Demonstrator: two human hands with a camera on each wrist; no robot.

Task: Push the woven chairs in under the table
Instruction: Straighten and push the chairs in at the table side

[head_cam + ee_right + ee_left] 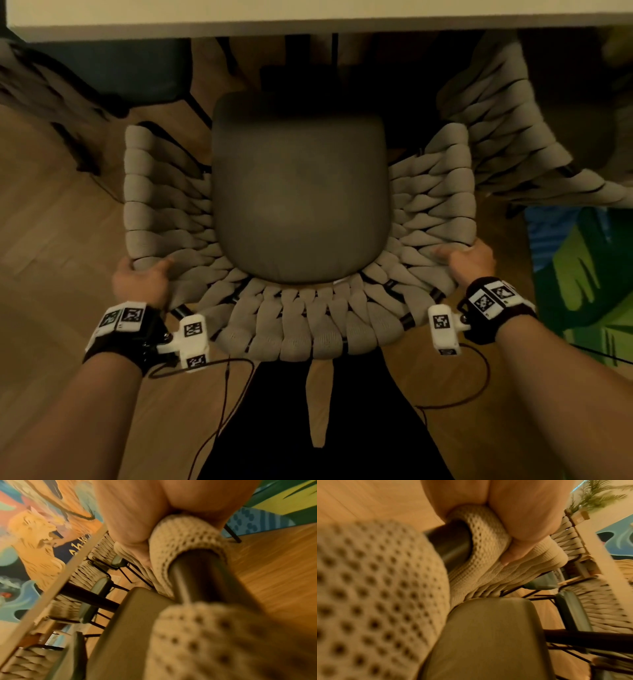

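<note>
Both hands on the chair, push under way

We grip the chair (301, 322) by its woven back rim: our left hand (142, 279) and our right hand (469, 260) each curl fingers and thumb round the padded frame. The seat (301, 192) is mostly clear of the table (308, 15), only its front edge near the tabletop, so we judge most of the push is left. Neighbour chairs on the left (51, 92) and right (520, 137) look further in, though blur hides how far.
</note>
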